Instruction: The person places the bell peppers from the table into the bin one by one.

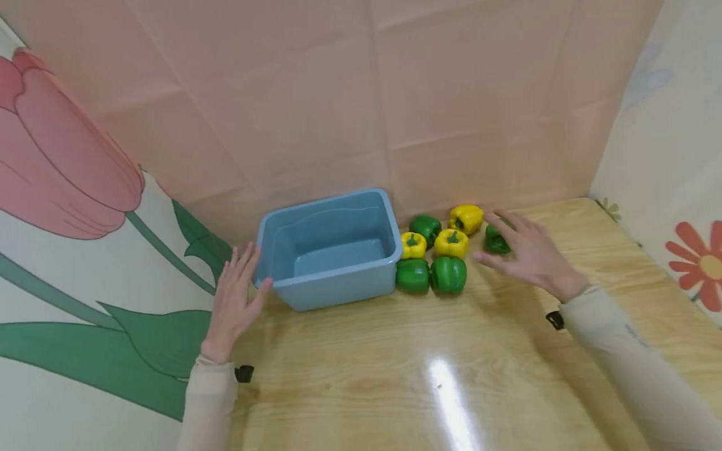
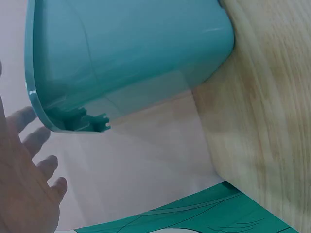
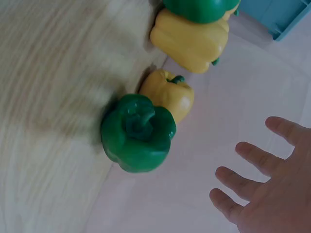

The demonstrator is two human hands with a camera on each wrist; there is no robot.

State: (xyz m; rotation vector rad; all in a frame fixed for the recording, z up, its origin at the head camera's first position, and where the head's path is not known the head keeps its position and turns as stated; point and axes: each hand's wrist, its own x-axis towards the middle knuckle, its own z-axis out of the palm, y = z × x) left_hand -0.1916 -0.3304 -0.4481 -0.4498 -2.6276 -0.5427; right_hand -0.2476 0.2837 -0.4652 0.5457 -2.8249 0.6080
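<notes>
A blue plastic bin (image 1: 338,289) stands on the table against the back sheet. At its left end is my left hand (image 1: 234,307), fingers extended and thumb spread, fingertips right by the rim. That hand (image 2: 26,182) is also at the lower left of the left wrist view. My right hand (image 1: 527,255), its fingers spread, hovers over the rightmost green bell pepper (image 1: 494,242) and partly covers it. The same green pepper (image 3: 138,136) shows whole in the right wrist view, apart from the hand (image 3: 274,182). Neither hand holds anything.
Between bin and right hand sit yellow bell peppers (image 1: 451,244) and green bell peppers (image 1: 448,275), several in all, the nearest close against the bin's right side. Behind hangs a pinkish sheet (image 1: 293,94). Flower-printed walls (image 1: 648,188) flank the wooden table (image 1: 350,376).
</notes>
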